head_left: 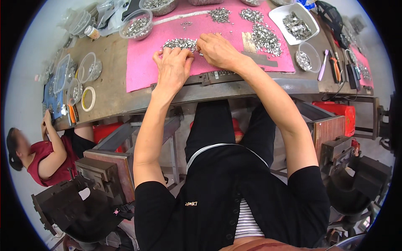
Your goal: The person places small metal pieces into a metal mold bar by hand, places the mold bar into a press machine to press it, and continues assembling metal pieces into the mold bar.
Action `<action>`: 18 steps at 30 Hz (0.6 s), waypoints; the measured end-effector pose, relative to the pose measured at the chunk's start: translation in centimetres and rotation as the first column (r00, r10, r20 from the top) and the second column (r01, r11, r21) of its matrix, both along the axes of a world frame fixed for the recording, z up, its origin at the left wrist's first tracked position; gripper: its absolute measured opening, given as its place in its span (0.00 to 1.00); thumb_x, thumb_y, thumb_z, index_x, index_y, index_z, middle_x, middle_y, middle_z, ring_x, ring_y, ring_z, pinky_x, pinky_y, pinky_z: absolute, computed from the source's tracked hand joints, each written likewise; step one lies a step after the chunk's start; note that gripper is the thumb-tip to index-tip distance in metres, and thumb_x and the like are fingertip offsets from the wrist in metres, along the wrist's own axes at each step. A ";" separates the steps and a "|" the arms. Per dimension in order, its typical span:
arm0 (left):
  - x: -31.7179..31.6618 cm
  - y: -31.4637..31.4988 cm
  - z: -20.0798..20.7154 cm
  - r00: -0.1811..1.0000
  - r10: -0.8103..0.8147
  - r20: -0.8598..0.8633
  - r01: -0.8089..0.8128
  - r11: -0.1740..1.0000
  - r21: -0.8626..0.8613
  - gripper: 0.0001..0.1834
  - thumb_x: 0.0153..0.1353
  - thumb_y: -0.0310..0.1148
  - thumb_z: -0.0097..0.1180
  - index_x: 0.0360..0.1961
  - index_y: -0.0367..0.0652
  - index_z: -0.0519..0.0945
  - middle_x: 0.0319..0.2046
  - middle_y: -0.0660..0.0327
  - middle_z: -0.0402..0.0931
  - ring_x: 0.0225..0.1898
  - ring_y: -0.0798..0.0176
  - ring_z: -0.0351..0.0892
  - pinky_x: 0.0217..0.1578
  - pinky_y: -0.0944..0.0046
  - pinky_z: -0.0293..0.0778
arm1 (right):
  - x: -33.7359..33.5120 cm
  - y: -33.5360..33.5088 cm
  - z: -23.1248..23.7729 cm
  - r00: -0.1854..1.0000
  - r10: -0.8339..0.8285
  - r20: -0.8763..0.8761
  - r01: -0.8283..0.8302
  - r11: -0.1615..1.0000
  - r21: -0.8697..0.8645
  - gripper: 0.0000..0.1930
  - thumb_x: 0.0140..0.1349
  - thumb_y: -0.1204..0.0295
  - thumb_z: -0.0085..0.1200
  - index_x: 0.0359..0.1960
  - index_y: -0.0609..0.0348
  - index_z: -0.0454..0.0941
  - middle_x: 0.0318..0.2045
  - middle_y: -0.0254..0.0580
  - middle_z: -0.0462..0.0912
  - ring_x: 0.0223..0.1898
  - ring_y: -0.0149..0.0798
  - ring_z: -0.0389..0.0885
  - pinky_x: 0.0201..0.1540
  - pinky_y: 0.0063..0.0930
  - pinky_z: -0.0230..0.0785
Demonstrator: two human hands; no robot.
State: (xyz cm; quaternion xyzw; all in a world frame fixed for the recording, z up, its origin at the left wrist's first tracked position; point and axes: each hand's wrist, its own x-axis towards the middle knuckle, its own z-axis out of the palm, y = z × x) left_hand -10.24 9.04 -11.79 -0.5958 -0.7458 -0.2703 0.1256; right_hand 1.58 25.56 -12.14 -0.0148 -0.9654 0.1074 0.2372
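Small silvery metal pieces lie in a loose pile on a pink mat. My left hand rests over the near side of this pile, its fingers bent and spread with the tips down at the pieces. From the right, my right hand reaches to the pile's right end. Its fingers are drawn together and point down; whatever is between them is hidden. Further right on the mat lie another heap of metal pieces and two smaller heaps.
Round clear tubs and a white tray hold metal pieces. Pliers and a purple-handled tool lie at the right. Left are a tape roll and a seated co-worker. A metal bar runs along the front edge.
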 end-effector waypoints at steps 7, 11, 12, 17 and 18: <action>-0.3 0.0 0.0 0.998 -0.022 0.061 0.027 0.996 -0.086 0.05 0.65 0.34 0.60 0.39 0.51 0.86 0.35 0.65 0.78 0.44 0.58 0.73 0.56 0.49 0.57 | 0.1 0.2 0.2 0.999 0.033 0.011 -0.032 0.999 -0.038 0.05 0.61 0.74 0.53 0.34 0.64 0.78 0.34 0.47 0.79 0.41 0.50 0.81 0.45 0.44 0.69; -0.2 -0.3 0.2 0.996 -0.048 0.070 0.049 0.999 -0.020 0.04 0.62 0.32 0.62 0.36 0.50 0.87 0.31 0.64 0.77 0.41 0.57 0.74 0.55 0.46 0.58 | 0.0 0.1 0.0 0.999 0.032 0.013 -0.031 0.998 -0.055 0.05 0.61 0.73 0.54 0.33 0.63 0.78 0.35 0.47 0.79 0.41 0.49 0.80 0.46 0.44 0.69; -0.1 -0.3 0.2 0.995 -0.045 0.086 0.047 0.999 -0.019 0.04 0.62 0.32 0.62 0.36 0.49 0.87 0.31 0.64 0.77 0.41 0.57 0.74 0.55 0.46 0.58 | -0.1 0.0 -0.1 1.000 0.021 -0.012 -0.022 0.999 -0.035 0.05 0.61 0.73 0.54 0.34 0.63 0.77 0.35 0.48 0.79 0.42 0.49 0.80 0.47 0.44 0.69; 0.2 -0.5 0.6 0.989 -0.033 0.147 0.031 0.999 0.018 0.04 0.61 0.34 0.64 0.36 0.50 0.87 0.30 0.65 0.78 0.41 0.58 0.74 0.56 0.47 0.57 | 1.3 0.2 0.4 0.999 -0.021 -0.049 0.018 0.998 -0.068 0.05 0.61 0.73 0.56 0.36 0.59 0.78 0.36 0.45 0.78 0.43 0.49 0.79 0.49 0.42 0.68; 0.3 -0.6 0.7 0.987 -0.026 0.161 0.025 1.000 0.007 0.04 0.61 0.34 0.64 0.36 0.50 0.87 0.30 0.65 0.78 0.41 0.59 0.74 0.56 0.47 0.56 | 2.1 0.4 0.7 0.998 -0.013 -0.068 0.005 0.994 -0.111 0.05 0.61 0.74 0.56 0.36 0.60 0.77 0.36 0.45 0.78 0.42 0.49 0.79 0.47 0.42 0.69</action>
